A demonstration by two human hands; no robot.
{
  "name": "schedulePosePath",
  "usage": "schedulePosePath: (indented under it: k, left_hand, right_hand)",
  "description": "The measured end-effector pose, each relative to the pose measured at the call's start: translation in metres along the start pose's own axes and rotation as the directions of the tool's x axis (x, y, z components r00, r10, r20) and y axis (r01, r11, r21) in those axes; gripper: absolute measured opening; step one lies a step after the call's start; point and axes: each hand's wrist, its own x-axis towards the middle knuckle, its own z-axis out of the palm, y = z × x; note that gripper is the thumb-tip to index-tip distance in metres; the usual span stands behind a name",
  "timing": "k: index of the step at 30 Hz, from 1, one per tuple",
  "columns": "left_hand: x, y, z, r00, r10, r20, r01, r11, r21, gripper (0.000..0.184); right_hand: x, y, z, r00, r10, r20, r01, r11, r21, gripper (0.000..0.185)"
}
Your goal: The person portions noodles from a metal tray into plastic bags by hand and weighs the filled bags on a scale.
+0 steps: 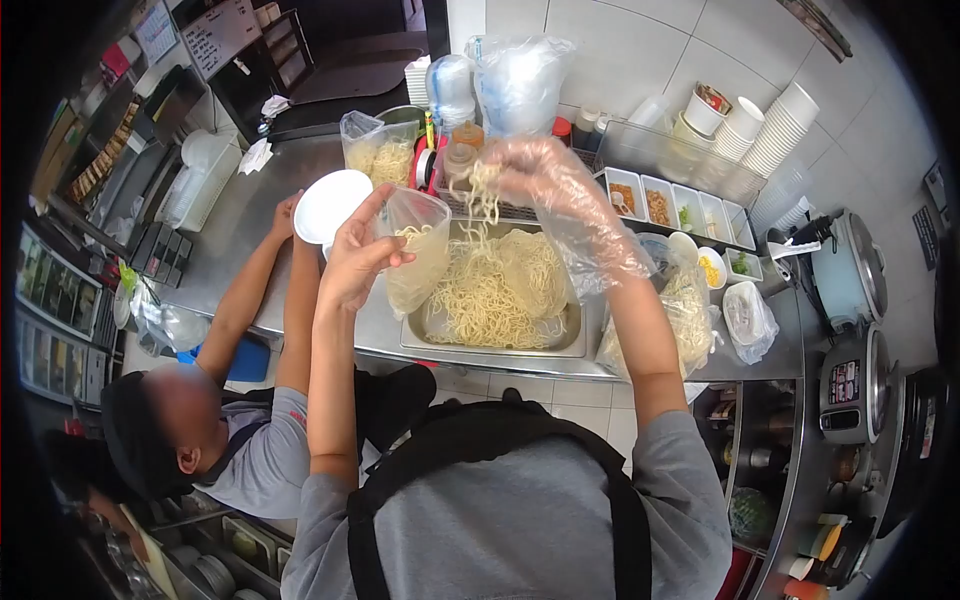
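My left hand (357, 255) is closed on the rim of a clear plastic bag (417, 260) that has some noodles inside. To the right, my right hand (535, 175), in a clear plastic glove, grips a bunch of noodles (483, 192) that dangles in the air above and right of the bag. Below both hands a metal tray (495, 350) holds a large heap of pale noodles (490, 300). Another bag of noodles (680, 320) lies to the right of the tray.
A co-worker (240, 440) at the left reaches across the counter beside a white bowl (333, 206). Bagged noodles (380, 155) and sauce bottles (462, 155) stand behind. Topping containers (690, 212), stacked cups (780, 130) and a cooker (848, 270) are on the right.
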Motion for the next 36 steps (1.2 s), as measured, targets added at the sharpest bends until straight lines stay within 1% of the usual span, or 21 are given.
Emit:
schedulePosePath:
  k: [1, 2, 5, 8, 9, 11, 14, 16, 20, 24, 25, 26, 27, 28, 31, 32, 35, 36]
  left_hand:
    - [0.001, -0.001, 0.001, 1.000, 0.017, -0.003, -0.017, 1.000, 0.011, 0.072]
    - [0.002, -0.001, 0.002, 0.999, 0.034, -0.006, -0.034, 0.999, 0.023, 0.072]
    - [0.002, -0.003, 0.015, 1.000, 0.009, 0.017, -0.009, 1.000, 0.015, 0.072]
    - [0.009, -0.011, 0.017, 0.998, -0.063, 0.019, 0.062, 0.998, 0.018, 0.073]
    - [0.011, -0.015, 0.017, 0.998, -0.053, 0.017, 0.052, 0.999, 0.015, 0.074]
    - [0.014, -0.024, 0.017, 0.999, -0.034, 0.013, 0.033, 0.999, 0.009, 0.075]
    - [0.015, -0.031, 0.017, 0.995, -0.102, 0.008, 0.102, 0.995, 0.003, 0.075]
    - [0.015, -0.032, 0.019, 0.997, -0.081, 0.009, 0.082, 0.997, -0.009, 0.076]
    - [0.017, -0.035, 0.019, 0.999, -0.049, -0.016, 0.048, 0.998, -0.036, 0.077]
    - [0.018, -0.029, 0.018, 0.999, -0.039, -0.003, 0.039, 0.998, -0.054, 0.077]
    - [0.019, -0.028, 0.017, 0.999, -0.040, 0.001, 0.040, 0.998, -0.054, 0.077]
    - [0.019, -0.027, 0.017, 0.999, -0.040, 0.006, 0.041, 0.998, -0.053, 0.077]
    - [0.019, -0.026, 0.017, 0.999, -0.033, 0.006, 0.034, 0.999, -0.043, 0.077]
    - [0.019, -0.025, 0.017, 1.000, -0.027, 0.006, 0.027, 0.999, -0.032, 0.076]
    - [0.020, -0.023, 0.021, 1.000, -0.006, -0.026, 0.005, 1.000, -0.027, 0.074]
    - [0.020, -0.024, 0.022, 0.999, -0.002, -0.043, 0.000, 1.000, -0.030, 0.074]
    - [0.017, -0.016, 0.024, 1.000, -0.029, -0.005, 0.029, 1.000, 0.008, 0.073]
    - [0.015, -0.012, 0.024, 1.000, -0.021, 0.021, 0.021, 1.000, 0.010, 0.073]
  right_hand:
    - [0.000, -0.014, -0.001, 0.999, 0.046, -0.026, -0.040, 0.983, 0.177, 0.028]
    - [0.001, -0.023, -0.003, 0.995, 0.094, -0.043, -0.073, 0.934, 0.349, 0.027]
    - [0.019, -0.031, -0.023, 0.988, -0.052, -0.147, 0.094, 0.951, 0.294, 0.024]
    - [0.043, -0.054, -0.041, 0.957, -0.215, -0.197, 0.257, 0.941, 0.219, 0.024]
    - [0.049, -0.063, -0.047, 0.939, -0.268, -0.214, 0.310, 0.931, 0.194, 0.024]
    - [0.058, -0.080, -0.052, 0.909, -0.350, -0.229, 0.394, 0.900, 0.189, 0.025]
    - [0.073, -0.105, -0.063, 0.872, -0.436, -0.222, 0.480, 0.853, 0.207, 0.025]
    - [0.078, -0.118, -0.064, 0.851, -0.475, -0.223, 0.519, 0.826, 0.222, 0.025]
    - [0.084, -0.119, -0.057, 0.849, -0.497, -0.178, 0.528, 0.806, 0.266, 0.026]
    - [0.065, -0.082, -0.012, 0.921, -0.368, -0.130, 0.390, 0.877, 0.281, 0.028]
    - [0.065, -0.064, -0.010, 0.939, -0.337, 0.061, 0.316, 0.922, 0.226, 0.032]
    - [0.061, -0.042, 0.005, 0.952, -0.275, 0.135, 0.217, 0.916, 0.337, 0.034]
    - [0.061, -0.029, 0.015, 0.960, -0.126, 0.250, 0.117, 0.992, 0.051, 0.035]
    - [0.061, -0.023, 0.020, 0.948, 0.051, 0.313, 0.030, 0.968, -0.249, 0.035]
    - [0.059, -0.016, 0.027, 0.927, -0.042, 0.373, 0.222, 0.863, -0.454, 0.034]
    - [0.059, -0.008, 0.027, 0.964, -0.150, 0.220, 0.225, 0.902, -0.370, 0.028]
    - [0.054, -0.029, 0.020, 0.948, -0.017, 0.318, 0.172, 0.867, -0.467, 0.024]
    - [0.055, -0.023, 0.024, 0.850, 0.073, 0.521, 0.180, 0.891, -0.417, 0.020]
